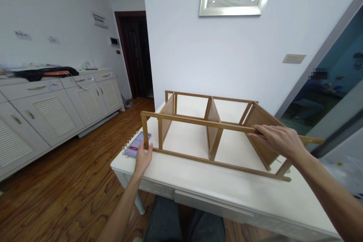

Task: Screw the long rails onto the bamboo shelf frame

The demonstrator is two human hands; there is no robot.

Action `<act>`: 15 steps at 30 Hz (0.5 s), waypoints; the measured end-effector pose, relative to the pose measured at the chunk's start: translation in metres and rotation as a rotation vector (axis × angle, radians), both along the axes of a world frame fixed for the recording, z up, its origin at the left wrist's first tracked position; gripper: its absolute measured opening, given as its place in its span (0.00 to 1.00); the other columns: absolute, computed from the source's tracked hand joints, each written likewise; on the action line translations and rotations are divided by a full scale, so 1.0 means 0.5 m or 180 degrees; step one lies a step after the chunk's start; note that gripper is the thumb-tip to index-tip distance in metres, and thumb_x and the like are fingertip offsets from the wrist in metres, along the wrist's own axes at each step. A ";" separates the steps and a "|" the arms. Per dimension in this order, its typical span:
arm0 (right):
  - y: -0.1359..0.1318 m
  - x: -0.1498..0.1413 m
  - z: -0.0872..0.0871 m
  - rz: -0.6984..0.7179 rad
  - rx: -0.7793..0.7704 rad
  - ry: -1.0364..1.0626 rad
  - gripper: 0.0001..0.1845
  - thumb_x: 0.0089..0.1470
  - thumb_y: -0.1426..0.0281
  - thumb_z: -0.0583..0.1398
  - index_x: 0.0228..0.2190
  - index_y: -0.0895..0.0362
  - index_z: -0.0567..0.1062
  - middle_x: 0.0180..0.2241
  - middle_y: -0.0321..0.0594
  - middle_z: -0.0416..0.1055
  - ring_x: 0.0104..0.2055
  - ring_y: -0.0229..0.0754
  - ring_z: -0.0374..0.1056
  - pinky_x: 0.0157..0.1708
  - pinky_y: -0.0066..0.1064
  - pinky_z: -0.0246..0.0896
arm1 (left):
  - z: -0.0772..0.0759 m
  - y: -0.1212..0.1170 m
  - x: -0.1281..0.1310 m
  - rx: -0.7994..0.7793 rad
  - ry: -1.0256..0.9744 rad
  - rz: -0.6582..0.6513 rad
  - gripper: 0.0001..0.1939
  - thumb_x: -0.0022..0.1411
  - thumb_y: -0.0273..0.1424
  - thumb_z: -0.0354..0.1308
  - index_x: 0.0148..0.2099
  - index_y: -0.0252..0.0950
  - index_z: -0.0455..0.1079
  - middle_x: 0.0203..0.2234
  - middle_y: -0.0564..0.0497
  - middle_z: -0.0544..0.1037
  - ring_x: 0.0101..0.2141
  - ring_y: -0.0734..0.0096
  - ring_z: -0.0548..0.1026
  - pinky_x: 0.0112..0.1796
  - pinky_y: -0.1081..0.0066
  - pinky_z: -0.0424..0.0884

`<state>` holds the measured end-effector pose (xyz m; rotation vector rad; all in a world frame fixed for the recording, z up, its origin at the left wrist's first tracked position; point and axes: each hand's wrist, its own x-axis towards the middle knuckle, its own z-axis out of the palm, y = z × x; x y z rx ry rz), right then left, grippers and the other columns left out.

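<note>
A brown wooden shelf rack [187, 120] lies on its side on the white table [198, 181]. My left hand [143, 159] is closed around the near left corner of its frame, low down by the tabletop. Over the upper near rail, toward the right end, my right hand [276, 140] grips with its fingers curled across the wood. Two panels stand across the frame at the left and middle. A third panel [262, 132] at the right leans at a slant, its lower corner apart from the end crossbar. My right hand and forearm hide part of that end.
A phone [136, 144] with a lit screen lies at the table's left end, beside my left hand. Clear plastic wrapping [344, 174] is at the far right. A white cabinet [70, 102] lines the left wall. A person [309, 90] sits beyond the opening on the right.
</note>
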<state>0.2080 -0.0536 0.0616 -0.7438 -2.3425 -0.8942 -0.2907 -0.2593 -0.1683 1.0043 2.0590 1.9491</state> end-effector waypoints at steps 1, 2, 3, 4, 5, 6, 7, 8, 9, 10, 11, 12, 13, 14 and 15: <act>0.003 0.001 -0.008 0.0072 -0.0074 0.0073 0.35 0.69 0.42 0.48 0.32 0.53 0.82 0.24 0.40 0.79 0.25 0.40 0.71 0.26 0.31 0.48 | -0.004 0.004 0.000 -0.0009 0.0045 0.0013 0.19 0.72 0.38 0.62 0.60 0.35 0.71 0.56 0.42 0.76 0.54 0.56 0.77 0.54 0.49 0.76; 0.006 0.002 -0.016 0.0148 -0.0154 0.0148 0.35 0.68 0.41 0.49 0.32 0.53 0.82 0.23 0.40 0.79 0.24 0.41 0.70 0.26 0.31 0.48 | -0.008 0.008 0.001 -0.0010 0.0055 0.0018 0.19 0.72 0.39 0.61 0.60 0.35 0.71 0.56 0.42 0.76 0.53 0.56 0.77 0.53 0.50 0.76; 0.008 0.003 -0.023 0.0209 -0.0231 0.0210 0.34 0.68 0.41 0.50 0.32 0.52 0.82 0.23 0.40 0.79 0.24 0.41 0.70 0.27 0.32 0.48 | -0.010 0.013 0.002 -0.0003 0.0052 0.0017 0.19 0.72 0.39 0.61 0.60 0.35 0.71 0.56 0.42 0.76 0.53 0.56 0.77 0.53 0.51 0.77; 0.011 0.004 -0.030 0.0236 -0.0294 0.0248 0.34 0.67 0.40 0.50 0.32 0.52 0.82 0.23 0.40 0.79 0.23 0.41 0.70 0.27 0.32 0.49 | -0.013 0.017 0.004 0.0010 0.0062 0.0016 0.20 0.72 0.39 0.61 0.61 0.35 0.71 0.56 0.42 0.76 0.53 0.57 0.77 0.53 0.51 0.77; 0.013 0.005 -0.035 0.0214 -0.0337 0.0254 0.35 0.67 0.40 0.50 0.32 0.53 0.82 0.24 0.40 0.79 0.23 0.42 0.70 0.27 0.32 0.50 | -0.014 0.021 0.005 0.0025 0.0076 0.0019 0.20 0.72 0.39 0.61 0.61 0.35 0.71 0.56 0.42 0.76 0.53 0.57 0.77 0.52 0.51 0.77; 0.014 0.005 -0.040 0.0165 -0.0372 0.0240 0.35 0.67 0.40 0.50 0.32 0.53 0.82 0.24 0.41 0.80 0.24 0.42 0.71 0.27 0.32 0.50 | -0.015 0.025 0.005 0.0037 0.0093 0.0028 0.20 0.72 0.39 0.61 0.61 0.35 0.70 0.57 0.42 0.75 0.53 0.57 0.77 0.52 0.51 0.78; 0.015 0.006 -0.044 0.0102 -0.0401 0.0222 0.36 0.67 0.40 0.49 0.32 0.53 0.82 0.24 0.41 0.80 0.24 0.42 0.71 0.27 0.33 0.51 | -0.015 0.027 0.006 0.0044 0.0112 0.0039 0.20 0.72 0.39 0.61 0.61 0.36 0.70 0.57 0.42 0.75 0.53 0.57 0.77 0.52 0.52 0.78; 0.015 0.006 -0.047 0.0033 -0.0424 0.0211 0.36 0.67 0.40 0.50 0.33 0.53 0.83 0.25 0.42 0.81 0.25 0.43 0.72 0.27 0.33 0.52 | -0.015 0.029 0.006 0.0042 0.0130 0.0053 0.20 0.72 0.39 0.61 0.61 0.36 0.70 0.57 0.42 0.75 0.53 0.57 0.77 0.52 0.52 0.78; 0.015 0.006 -0.050 -0.0022 -0.0432 0.0208 0.35 0.67 0.40 0.50 0.34 0.53 0.83 0.26 0.42 0.81 0.25 0.43 0.72 0.27 0.33 0.52 | -0.014 0.031 0.006 0.0030 0.0148 0.0068 0.20 0.72 0.38 0.61 0.61 0.36 0.70 0.57 0.42 0.75 0.53 0.57 0.77 0.52 0.52 0.78; 0.014 0.005 -0.052 -0.0055 -0.0425 0.0208 0.35 0.67 0.40 0.50 0.35 0.53 0.83 0.27 0.42 0.81 0.26 0.43 0.72 0.28 0.33 0.53 | -0.013 0.032 0.006 0.0007 0.0167 0.0082 0.20 0.72 0.39 0.61 0.61 0.36 0.70 0.57 0.42 0.75 0.52 0.57 0.77 0.52 0.52 0.78; 0.013 0.005 -0.053 -0.0061 -0.0405 0.0211 0.34 0.67 0.41 0.51 0.35 0.53 0.83 0.28 0.43 0.82 0.26 0.43 0.73 0.28 0.33 0.53 | -0.013 0.032 0.006 -0.0024 0.0190 0.0093 0.20 0.72 0.39 0.61 0.61 0.35 0.70 0.57 0.42 0.75 0.52 0.57 0.78 0.52 0.52 0.78; 0.012 0.004 -0.054 -0.0050 -0.0386 0.0218 0.34 0.67 0.41 0.52 0.37 0.54 0.84 0.29 0.43 0.82 0.26 0.44 0.73 0.28 0.33 0.54 | -0.012 0.032 0.006 -0.0060 0.0217 0.0104 0.20 0.72 0.39 0.61 0.61 0.35 0.70 0.57 0.42 0.75 0.52 0.57 0.78 0.52 0.52 0.78; 0.011 0.003 -0.055 -0.0036 -0.0367 0.0228 0.34 0.66 0.41 0.52 0.38 0.54 0.84 0.30 0.43 0.83 0.27 0.44 0.73 0.28 0.33 0.53 | -0.012 0.032 0.006 -0.0100 0.0249 0.0119 0.20 0.72 0.39 0.61 0.62 0.36 0.70 0.57 0.42 0.75 0.53 0.57 0.77 0.52 0.51 0.78; 0.011 0.003 -0.055 -0.0028 -0.0347 0.0233 0.34 0.66 0.41 0.52 0.40 0.54 0.84 0.31 0.43 0.83 0.27 0.43 0.73 0.28 0.33 0.52 | -0.012 0.033 0.007 -0.0141 0.0285 0.0139 0.21 0.72 0.39 0.61 0.62 0.36 0.70 0.58 0.42 0.75 0.54 0.56 0.77 0.53 0.50 0.77; 0.010 0.002 -0.054 -0.0029 -0.0324 0.0237 0.34 0.66 0.40 0.53 0.42 0.54 0.84 0.31 0.43 0.83 0.26 0.43 0.73 0.27 0.33 0.50 | -0.012 0.033 0.008 -0.0181 0.0321 0.0165 0.22 0.72 0.39 0.61 0.63 0.36 0.69 0.59 0.41 0.74 0.56 0.54 0.76 0.55 0.48 0.75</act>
